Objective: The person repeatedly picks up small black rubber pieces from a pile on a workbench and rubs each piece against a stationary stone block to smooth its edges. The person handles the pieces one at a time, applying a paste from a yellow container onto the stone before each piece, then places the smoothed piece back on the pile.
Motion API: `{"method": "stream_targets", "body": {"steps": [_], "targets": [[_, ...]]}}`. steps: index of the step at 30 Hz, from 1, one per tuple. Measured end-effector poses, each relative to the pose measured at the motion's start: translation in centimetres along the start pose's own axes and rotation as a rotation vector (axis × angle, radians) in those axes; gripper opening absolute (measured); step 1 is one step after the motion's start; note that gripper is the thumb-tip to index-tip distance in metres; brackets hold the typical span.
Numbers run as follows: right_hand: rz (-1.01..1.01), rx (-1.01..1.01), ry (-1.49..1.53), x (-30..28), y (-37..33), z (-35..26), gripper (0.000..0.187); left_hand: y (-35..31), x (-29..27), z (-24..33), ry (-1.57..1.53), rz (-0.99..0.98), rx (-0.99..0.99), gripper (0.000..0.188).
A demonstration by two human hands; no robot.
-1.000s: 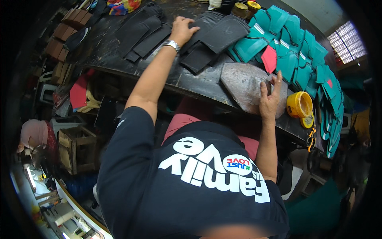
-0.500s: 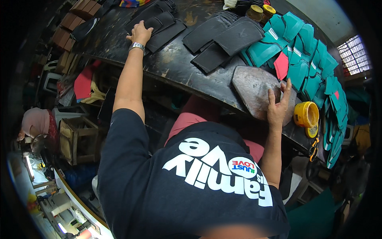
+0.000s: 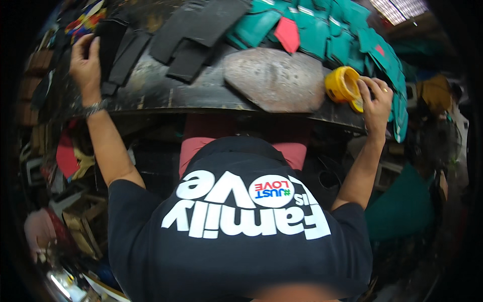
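left hand: the left hand (image 3: 85, 68) is at the outer side of the left black pieces (image 3: 126, 58); its fingers are bent, with a gap showing by the thumb, but blur hides whether they pinch an edge, so i cannot tell.
right hand: the right hand (image 3: 377, 103) has its fingertips at the rim of the yellow tub (image 3: 338, 86); whether they grip it or only rest there, i cannot tell.
left black pieces: toward the left end of the worktable (image 3: 171, 95), reaching near its front edge; they look thin, light and bendy, probably best taken flat by a long side.
middle black pieces (image 3: 201, 25): further right, behind the front edge, overlapping; likely just as light, and apt to slide over one another.
tub: near the front right corner, its yellow lid (image 3: 356, 104) just beside it; the wall looks stiff and light, best held around the outside, since the rim could be sticky or slick.
brown board (image 3: 274, 80): along the front edge, left of the tub; it looks rigid and heavier, easiest held by opposite edges.
teal pieces (image 3: 314, 30): behind the board and on toward the right end, overlapping; seemingly soft and not fragile.
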State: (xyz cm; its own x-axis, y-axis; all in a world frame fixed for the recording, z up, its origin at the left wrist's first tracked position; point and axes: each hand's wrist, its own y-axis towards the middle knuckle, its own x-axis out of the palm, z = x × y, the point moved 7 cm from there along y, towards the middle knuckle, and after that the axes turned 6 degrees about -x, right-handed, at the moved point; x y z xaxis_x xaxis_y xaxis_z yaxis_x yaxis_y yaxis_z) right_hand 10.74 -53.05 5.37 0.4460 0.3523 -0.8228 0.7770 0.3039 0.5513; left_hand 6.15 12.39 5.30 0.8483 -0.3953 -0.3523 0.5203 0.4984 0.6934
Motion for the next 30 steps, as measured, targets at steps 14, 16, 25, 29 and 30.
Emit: {"method": "stream_targets", "body": {"steps": [14,16,25,29,30], "targets": [[-0.429,-0.075,-0.412,5.2,0.1,1.5,0.058,-19.7,20.7,19.2,-0.084,-0.714,0.490,0.024],[-0.182,-0.051,-0.308,3.1,-0.1,1.3,0.052,-21.1,21.3,19.0,-0.223,-0.813,0.469,0.027],[-0.460,0.228,-0.165,3.6,-4.8,-2.8,0.046,-23.6,19.9,19.5,-0.104,-0.806,0.443,0.046],[-0.370,0.146,0.510,8.5,-4.5,-8.3,0.023,-22.5,20.5,18.4,-0.321,-0.942,0.248,0.044],[-0.299,0.131,0.677,9.4,-4.4,-9.4,0.022,-22.1,20.7,17.7,-0.409,-0.986,0.138,0.043]]}}
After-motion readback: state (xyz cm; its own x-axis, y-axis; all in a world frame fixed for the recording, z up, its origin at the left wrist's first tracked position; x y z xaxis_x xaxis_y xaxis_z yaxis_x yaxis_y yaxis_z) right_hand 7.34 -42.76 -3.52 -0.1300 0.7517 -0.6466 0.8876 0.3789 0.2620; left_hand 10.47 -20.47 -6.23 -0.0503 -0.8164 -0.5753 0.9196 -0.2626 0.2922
